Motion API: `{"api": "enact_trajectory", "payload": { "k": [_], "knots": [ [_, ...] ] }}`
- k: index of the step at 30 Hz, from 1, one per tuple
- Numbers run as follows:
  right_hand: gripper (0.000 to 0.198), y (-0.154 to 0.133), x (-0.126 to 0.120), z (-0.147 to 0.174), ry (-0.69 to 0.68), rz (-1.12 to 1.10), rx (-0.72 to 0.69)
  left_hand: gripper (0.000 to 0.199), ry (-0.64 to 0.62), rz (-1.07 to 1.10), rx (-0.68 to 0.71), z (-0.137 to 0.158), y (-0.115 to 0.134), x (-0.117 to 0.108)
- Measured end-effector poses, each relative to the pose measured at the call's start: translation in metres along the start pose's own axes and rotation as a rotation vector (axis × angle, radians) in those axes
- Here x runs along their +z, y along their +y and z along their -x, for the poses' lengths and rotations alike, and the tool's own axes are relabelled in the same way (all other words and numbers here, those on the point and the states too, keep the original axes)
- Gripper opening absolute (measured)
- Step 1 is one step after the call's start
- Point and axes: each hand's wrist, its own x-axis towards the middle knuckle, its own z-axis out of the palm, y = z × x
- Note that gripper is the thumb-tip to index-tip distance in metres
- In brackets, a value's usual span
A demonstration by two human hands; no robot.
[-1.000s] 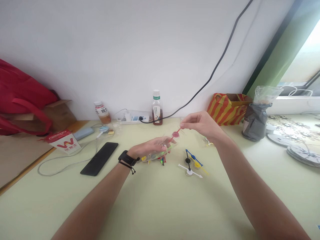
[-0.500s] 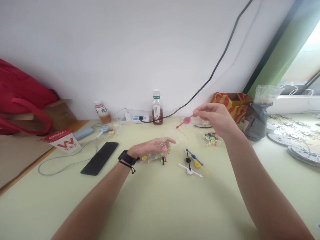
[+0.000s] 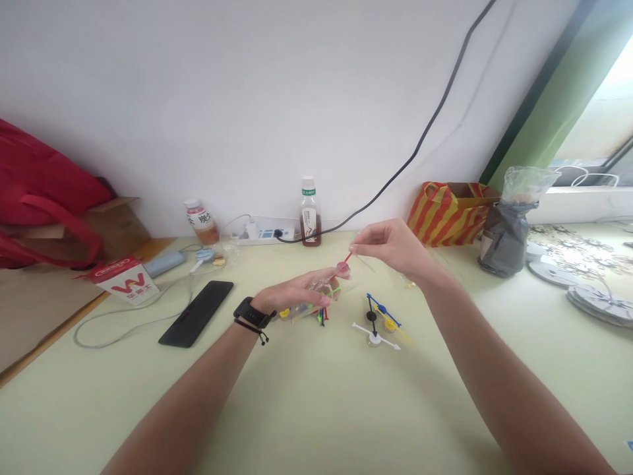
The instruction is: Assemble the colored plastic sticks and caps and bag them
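My right hand (image 3: 388, 247) pinches one end of a red arrow spinner (image 3: 342, 268) with a round middle. The spinner's other end reaches down to my left hand (image 3: 301, 290), which is closed around a clear plastic bag (image 3: 319, 293) of small coloured pieces. Several coloured tips poke out below that hand. On the table just right of the bag lie a white arrow spinner (image 3: 374, 339), a black arrow spinner (image 3: 372, 317) and a blue arrow (image 3: 380, 310) crossing a yellow arrow spinner (image 3: 390, 324). The black one overlaps the white one.
Along the wall stand a tea bottle (image 3: 310, 218), a power strip (image 3: 271, 232) and a striped bag (image 3: 445, 214). A black phone-like slab (image 3: 196, 313) lies left of my left arm. Stacked discs (image 3: 606, 303) sit at far right. A dark cable hangs across the wall.
My right hand has moved left and down, bringing the red spinner to the bag in my left hand. It now covers most of the second small bag of pieces. My left hand has barely moved.
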Motion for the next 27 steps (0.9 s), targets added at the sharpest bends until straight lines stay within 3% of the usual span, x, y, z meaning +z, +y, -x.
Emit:
{"api": "enact_trajectory", "payload": {
  "k": [7,11,16,18,23,27],
  "knots": [
    [0.019,0.007,0.022,-0.003,0.068,0.254,-0.086,0.068,0.034,0.058,-0.011,-0.001,0.000,0.002],
    [0.017,0.007,0.028,-0.003,0.091,0.284,-0.077,0.066,0.033,0.084,-0.021,-0.001,0.002,0.005],
    [0.036,-0.001,0.022,-0.001,0.093,0.223,-0.118,0.063,0.085,0.110,-0.007,-0.002,0.001,0.003],
    [0.043,-0.005,0.014,0.001,0.052,0.260,-0.144,0.064,0.100,0.137,0.001,-0.003,0.001,0.001],
    [0.023,-0.005,-0.006,0.005,-0.196,0.278,-0.129,0.068,0.127,0.289,-0.031,-0.005,-0.001,0.000],
    [0.012,0.000,-0.009,0.002,-0.171,0.161,-0.182,0.074,0.146,0.484,-0.167,-0.009,-0.004,0.002]
  ]
}}
